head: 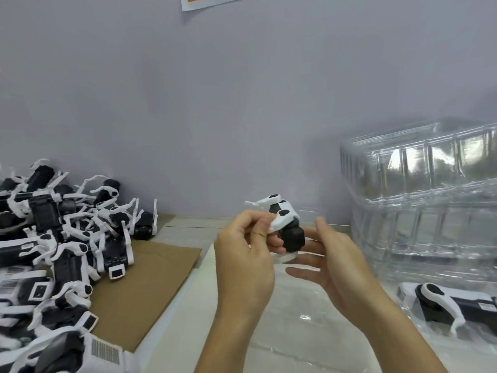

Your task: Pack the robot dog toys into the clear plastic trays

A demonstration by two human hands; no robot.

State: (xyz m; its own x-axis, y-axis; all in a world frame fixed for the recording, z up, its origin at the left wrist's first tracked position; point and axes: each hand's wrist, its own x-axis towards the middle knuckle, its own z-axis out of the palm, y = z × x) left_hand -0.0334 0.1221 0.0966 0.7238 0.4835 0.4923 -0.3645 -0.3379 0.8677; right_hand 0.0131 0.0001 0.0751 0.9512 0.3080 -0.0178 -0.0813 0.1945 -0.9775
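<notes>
Packed toy point(446, 305) lies in tray point(411, 327) (clear plastic).

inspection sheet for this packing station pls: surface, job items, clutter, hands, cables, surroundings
Surface: white table, with a brown cardboard sheet on its left part.
Job's things: one robot dog toy held up in both hands; a heap of robot dog toys on the left; a stack of clear plastic trays on the right; a packed toy lying in a clear tray at the right edge.
Clutter: nothing seen.
Grippers: left hand pinches a white leg of the held toy; right hand cradles its black body.
Cables: nothing seen.
Surroundings: plain grey wall, a paper sheet at its top edge.
</notes>
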